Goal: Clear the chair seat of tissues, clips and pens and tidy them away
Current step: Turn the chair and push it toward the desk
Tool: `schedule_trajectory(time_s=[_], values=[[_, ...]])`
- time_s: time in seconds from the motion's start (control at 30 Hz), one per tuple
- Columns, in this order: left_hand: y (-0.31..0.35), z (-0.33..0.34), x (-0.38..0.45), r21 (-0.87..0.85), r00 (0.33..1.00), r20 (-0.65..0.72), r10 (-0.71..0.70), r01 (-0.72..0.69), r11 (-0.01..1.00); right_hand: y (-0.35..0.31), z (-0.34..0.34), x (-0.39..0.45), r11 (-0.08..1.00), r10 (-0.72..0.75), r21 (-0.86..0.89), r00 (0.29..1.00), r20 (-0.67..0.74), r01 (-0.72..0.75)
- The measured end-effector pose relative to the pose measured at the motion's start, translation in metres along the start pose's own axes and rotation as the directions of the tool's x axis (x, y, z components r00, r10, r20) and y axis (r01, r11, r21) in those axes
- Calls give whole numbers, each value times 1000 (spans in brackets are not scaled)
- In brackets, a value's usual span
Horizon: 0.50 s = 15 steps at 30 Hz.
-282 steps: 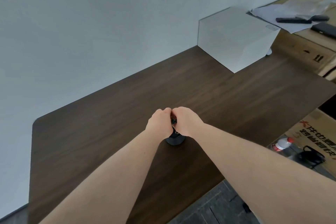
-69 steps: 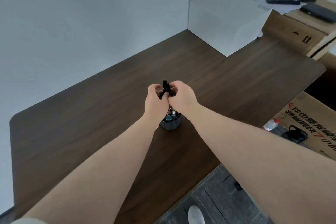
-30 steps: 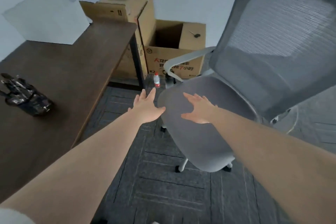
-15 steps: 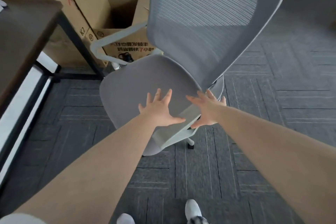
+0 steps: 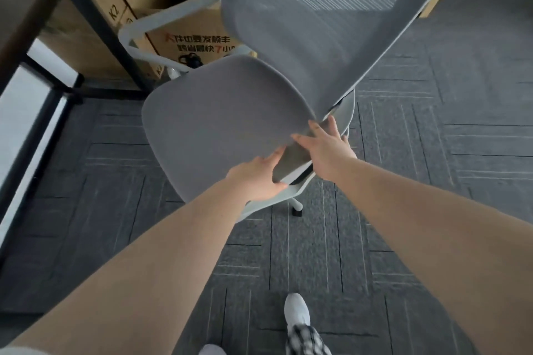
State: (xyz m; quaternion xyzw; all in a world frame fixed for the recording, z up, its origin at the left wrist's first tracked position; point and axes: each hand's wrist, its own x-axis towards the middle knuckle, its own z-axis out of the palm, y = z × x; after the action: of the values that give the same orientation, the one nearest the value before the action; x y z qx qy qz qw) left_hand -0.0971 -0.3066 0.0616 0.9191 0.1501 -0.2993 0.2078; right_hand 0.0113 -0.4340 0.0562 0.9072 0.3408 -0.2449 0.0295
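The grey office chair's seat (image 5: 213, 121) fills the middle of the head view, and nothing lies on it. No tissues, clips or pens are in sight. My left hand (image 5: 255, 179) wraps around the seat's near right rim, thumb underneath. My right hand (image 5: 327, 147) lies flat with fingers spread on the seat's side, just below the mesh backrest (image 5: 314, 17). The chair's pale armrest (image 5: 161, 23) curves out at the far left of the seat.
The dark desk (image 5: 26, 0) with black legs stands at the left. Cardboard boxes (image 5: 184, 40) sit behind the chair, with a bottle and a black object at their foot. Grey carpet tiles (image 5: 432, 170) cover the floor. My white shoes (image 5: 295, 311) are at the bottom.
I turned away from the pen holder on the desk to the chair. Over the last second both hands came down from hovering and now touch the seat's right rim.
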Motion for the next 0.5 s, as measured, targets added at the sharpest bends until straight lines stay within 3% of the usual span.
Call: schedule_trajectory(time_s=[0.23,0.5], values=[[-32,6,-24,133,997,-42,67,-61,989,-28,17,-19,994,21,108,1000,8,-22],[-76,16,-66,160,995,-4,95,-93,983,-84,51,-54,984,74,163,997,-20,-69]])
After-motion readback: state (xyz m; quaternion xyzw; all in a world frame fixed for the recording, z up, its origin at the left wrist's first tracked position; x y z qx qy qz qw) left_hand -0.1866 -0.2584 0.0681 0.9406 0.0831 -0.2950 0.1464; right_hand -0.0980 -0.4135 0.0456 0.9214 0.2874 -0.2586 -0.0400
